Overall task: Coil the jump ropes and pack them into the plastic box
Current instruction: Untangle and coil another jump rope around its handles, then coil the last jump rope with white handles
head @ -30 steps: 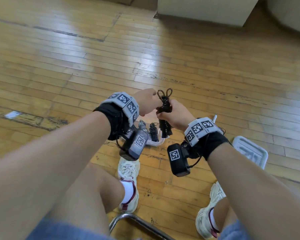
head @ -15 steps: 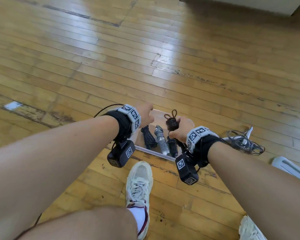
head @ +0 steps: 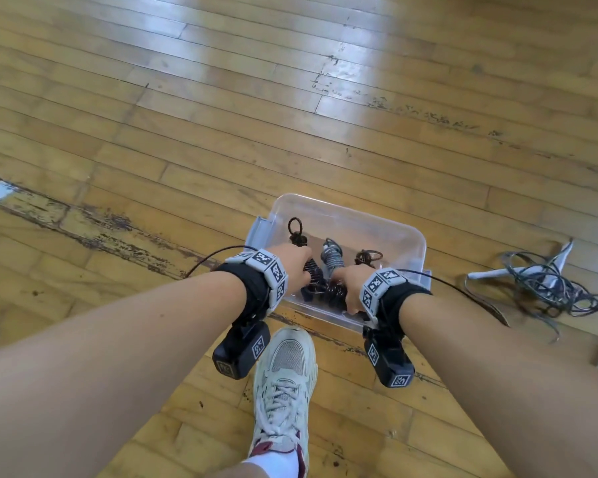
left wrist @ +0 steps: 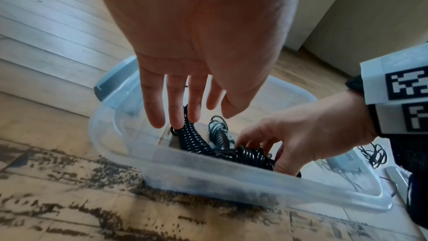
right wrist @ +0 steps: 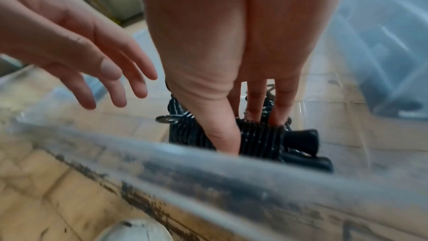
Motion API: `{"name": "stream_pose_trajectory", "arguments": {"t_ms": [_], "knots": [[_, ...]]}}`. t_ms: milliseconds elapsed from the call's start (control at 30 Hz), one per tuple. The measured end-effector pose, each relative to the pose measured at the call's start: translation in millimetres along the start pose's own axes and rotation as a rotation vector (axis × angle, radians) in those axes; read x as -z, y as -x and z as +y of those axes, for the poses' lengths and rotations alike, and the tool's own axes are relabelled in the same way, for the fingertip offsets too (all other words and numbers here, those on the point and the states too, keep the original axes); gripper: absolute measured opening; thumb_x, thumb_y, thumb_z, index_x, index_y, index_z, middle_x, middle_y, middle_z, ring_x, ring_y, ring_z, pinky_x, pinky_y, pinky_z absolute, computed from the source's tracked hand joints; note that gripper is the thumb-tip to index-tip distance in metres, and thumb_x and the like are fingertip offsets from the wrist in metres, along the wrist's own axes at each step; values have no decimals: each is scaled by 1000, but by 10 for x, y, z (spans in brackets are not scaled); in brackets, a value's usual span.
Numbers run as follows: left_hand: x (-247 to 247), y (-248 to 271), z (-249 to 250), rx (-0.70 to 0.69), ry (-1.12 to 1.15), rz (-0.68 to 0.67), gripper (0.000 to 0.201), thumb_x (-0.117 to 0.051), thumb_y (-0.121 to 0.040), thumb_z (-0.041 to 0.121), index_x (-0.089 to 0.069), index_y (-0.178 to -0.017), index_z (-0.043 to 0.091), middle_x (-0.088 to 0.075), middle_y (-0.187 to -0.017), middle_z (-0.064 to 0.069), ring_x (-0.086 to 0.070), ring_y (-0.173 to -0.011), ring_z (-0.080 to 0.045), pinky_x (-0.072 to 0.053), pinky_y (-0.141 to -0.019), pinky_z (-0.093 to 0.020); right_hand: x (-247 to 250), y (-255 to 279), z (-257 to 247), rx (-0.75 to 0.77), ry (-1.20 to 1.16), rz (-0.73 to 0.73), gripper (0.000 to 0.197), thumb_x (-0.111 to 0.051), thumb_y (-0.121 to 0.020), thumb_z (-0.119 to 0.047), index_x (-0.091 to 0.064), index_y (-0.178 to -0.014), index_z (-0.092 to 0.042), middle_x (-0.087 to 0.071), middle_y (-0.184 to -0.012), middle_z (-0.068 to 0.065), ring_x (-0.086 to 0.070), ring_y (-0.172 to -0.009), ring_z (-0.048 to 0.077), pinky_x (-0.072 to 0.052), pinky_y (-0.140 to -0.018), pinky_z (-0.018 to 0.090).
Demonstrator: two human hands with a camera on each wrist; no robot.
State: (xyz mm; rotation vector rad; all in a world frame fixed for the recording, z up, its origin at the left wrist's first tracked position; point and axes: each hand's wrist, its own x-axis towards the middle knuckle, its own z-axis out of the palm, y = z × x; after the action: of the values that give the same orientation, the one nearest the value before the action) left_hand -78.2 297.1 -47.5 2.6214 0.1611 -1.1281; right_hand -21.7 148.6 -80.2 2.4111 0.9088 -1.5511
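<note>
Resting low in the plastic box (head: 387, 232), the black coiled jump rope (right wrist: 259, 135) under the right hand (head: 351, 288) is wound tight into a ribbed bundle, its dark handles poking out at the near end. That hand has its thumb and fingers curled down around the bundle, pinching it against the near wall of the box. I'd judge the bundle light and springy, likely to loosen if let go carelessly, so the wrapped middle looks like the place to hold it, not the loose loops at the end.

Just beside it lie two more bundles: a grey one (head: 332, 258) in the middle and another black one (left wrist: 192, 140) to the left, with a small loop standing up at its far end. The left hand (head: 292, 267) hangs over that one with fingers (left wrist: 176, 109) straight and spread, tips touching the coil, gripping nothing.

Outside the box, on the wooden floor (head: 152, 115) to the right and well apart, a tangled grey rope with pale handles (head: 546, 284) is not yet coiled. A pale sneaker (head: 283, 381) stands near the box's near side.
</note>
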Motion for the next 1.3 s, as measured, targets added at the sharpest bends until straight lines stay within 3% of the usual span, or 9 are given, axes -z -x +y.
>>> {"name": "stream_pose_trajectory", "arguments": {"t_ms": [133, 233, 367, 500, 667, 800, 933, 1100, 1300], "knots": [[-76, 29, 68, -12, -51, -23, 23, -50, -98, 26, -52, -115, 12, -62, -104, -9, -60, -88, -27, -52, -75, -38, -38, -2, 33, 19, -6, 8, 74, -72, -82, -5, -43, -149, -17, -60, -132, 12, -61, -117, 29, -53, -95, 36], [-19, 84, 147, -27, -73, -3, 30, -53, -96, 30, -52, -121, 14, -59, -110, -8, -58, -96, -27, -52, -84, -41, -19, 103, 97, 39, -71, 60, 65, -71, -87, -17, -45, -147, -18, -60, -134, 9, -61, -117, 28, -52, -99, 39], [147, 143, 346, -56, -63, 87, 36, -52, -97, 28, -51, -130, 13, -59, -119, -6, -60, -98, -26, -52, -84, -38, 93, 390, 224, 37, -206, 329, 39, -59, -95, -29, -59, -132, -17, -68, -115, 2, -64, -100, 21, -54, -92, 37], [299, 149, 662, -80, -97, 135, 40, -48, -100, 31, -47, -137, 16, -60, -125, -3, -60, -92, -22, -47, -70, -32, 164, 644, 435, -4, -380, 517, 40, -53, -99, -26, -56, -138, -17, -64, -129, 2, -62, -113, 20, -51, -99, 37], [373, 95, 1150, -159, -108, 175, 46, -50, -99, 29, -44, -143, 16, -57, -134, -2, -60, -109, -23, -48, -85, -31, 116, 913, 847, -73, -519, 625, 42, -52, -99, -18, -53, -141, -18, -56, -140, 1, -56, -123, 20, -47, -99, 32], [339, -33, 1544, -229, -147, 187, 49, -50, -98, 31, -43, -144, 18, -57, -133, 3, -61, -107, -21, -52, -88, -34, -20, 1064, 1253, -187, -571, 576, 45, -53, -99, -18, -51, -144, -18, -57, -140, 5, -60, -118, 24, -50, -89, 31], [251, -185, 1961, -278, -205, 181, 50, -51, -99, 34, -43, -145, 15, -54, -136, -4, -58, -110, -24, -51, -90, -37, -303, 1116, 1681, -275, -554, 458, 45, -54, -99, -21, -50, -143, -16, -54, -139, 9, -61, -112, 28, -52, -82, 33], [41, -507, 2408, -306, -274, 97, 45, -51, -99, 32, -44, -140, 14, -51, -135, -6, -51, -118, -28, -48, -93, -40, -719, 1122, 2223, -328, -488, 357, 48, -55, -97, -21, -48, -144, -18, -53, -138, 10, -57, -119, 30, -52, -90, 36], [-324, -963, 2847, -325, -478, 15, 45, -48, -100, 27, -38, -144, 26, -45, -134, -6, -50, -115, -26, -44, -72, -36, -1072, 927, 2673, -382, -490, 308, 47, -59, -94, -22, -50, -139, -19, -53, -133, 10, -55, -118, 33, -53, -93, 41]]}}
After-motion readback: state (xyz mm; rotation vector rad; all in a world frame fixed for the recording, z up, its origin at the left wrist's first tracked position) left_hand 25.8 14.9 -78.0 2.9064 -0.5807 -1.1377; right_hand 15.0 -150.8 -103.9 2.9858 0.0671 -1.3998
